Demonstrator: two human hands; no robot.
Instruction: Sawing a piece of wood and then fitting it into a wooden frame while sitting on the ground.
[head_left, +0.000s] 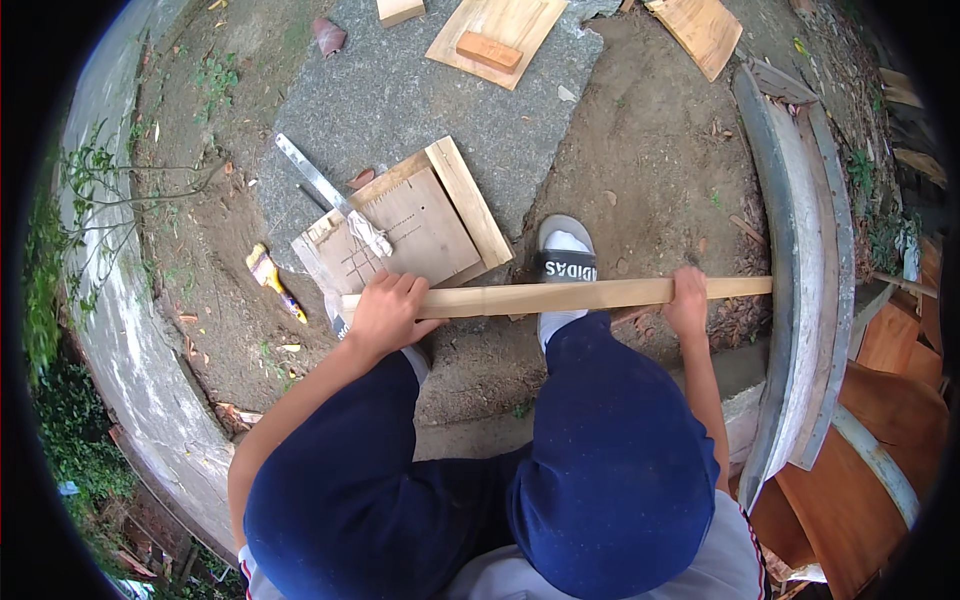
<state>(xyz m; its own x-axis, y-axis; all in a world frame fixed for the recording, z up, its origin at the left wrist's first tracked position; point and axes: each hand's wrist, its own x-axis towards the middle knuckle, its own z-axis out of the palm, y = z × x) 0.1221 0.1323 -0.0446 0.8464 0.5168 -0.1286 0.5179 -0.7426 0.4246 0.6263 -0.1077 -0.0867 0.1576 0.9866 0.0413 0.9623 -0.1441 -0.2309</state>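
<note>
A long, narrow strip of light wood (550,297) lies crosswise in front of my knees. Near its left end my left hand (388,315) is closed around it. Toward the other end my right hand (687,300) grips the same strip, whose tip reaches the grey trough-like piece at the right. Just beyond my left hand is a wooden board (440,235) with marks on its face and a paler batten (470,200) along its right side. A long flat blade with a cloth-wrapped handle (330,185) rests across the board's left part.
A paintbrush (275,283) lies on the dirt at the left. On the grey stone slab (375,95) are a wood sheet with an orange-brown block (489,52). The long grey trough-like piece (790,270) stands at the right. Brown wooden panels (860,480) lie beyond it.
</note>
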